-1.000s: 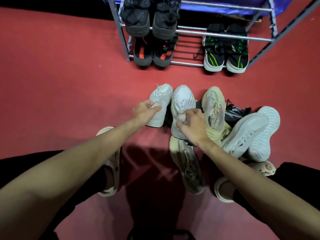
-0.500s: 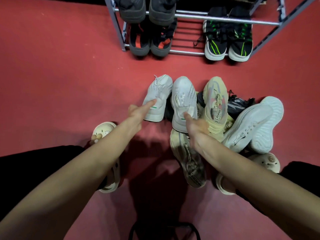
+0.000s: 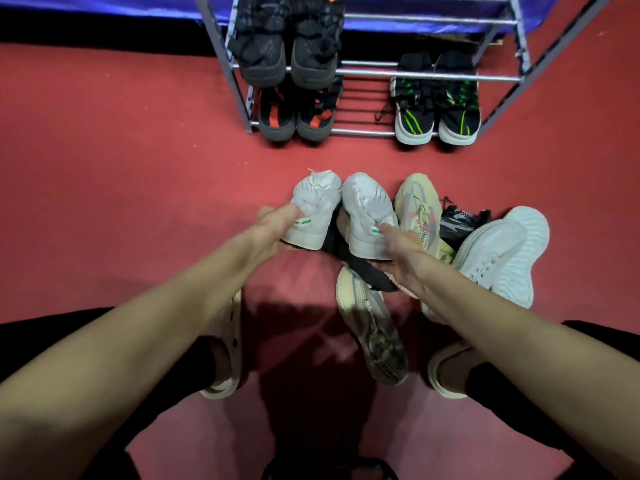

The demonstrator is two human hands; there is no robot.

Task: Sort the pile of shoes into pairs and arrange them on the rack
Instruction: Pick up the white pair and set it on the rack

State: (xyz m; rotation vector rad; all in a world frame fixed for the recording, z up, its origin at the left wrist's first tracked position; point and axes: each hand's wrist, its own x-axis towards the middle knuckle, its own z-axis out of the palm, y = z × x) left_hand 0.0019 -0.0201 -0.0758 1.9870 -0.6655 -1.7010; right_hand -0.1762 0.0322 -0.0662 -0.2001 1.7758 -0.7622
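Two white sneakers with green heel marks sit side by side on the red floor. My left hand (image 3: 273, 230) grips the heel of the left white sneaker (image 3: 313, 206). My right hand (image 3: 398, 251) holds the heel of the right white sneaker (image 3: 367, 209). To their right lie a cream-and-pink sneaker (image 3: 420, 209), a dark sneaker (image 3: 457, 220) and two white sneakers (image 3: 498, 254), one sole-up. Another cream sneaker (image 3: 374, 327) lies nearer to me. The metal rack (image 3: 429, 76) stands ahead.
The rack holds a dark pair (image 3: 287, 53) on the upper bars, a grey-and-orange pair (image 3: 298, 119) lower left and a black-and-green pair (image 3: 436, 109) lower right. My feet wear cream clogs (image 3: 225, 358). A blue cloth (image 3: 104, 5) hangs behind the rack.
Both hands went from pointing with loose fingers to gripping the heels of the two white sneakers. The view tilted up, showing more of the rack.
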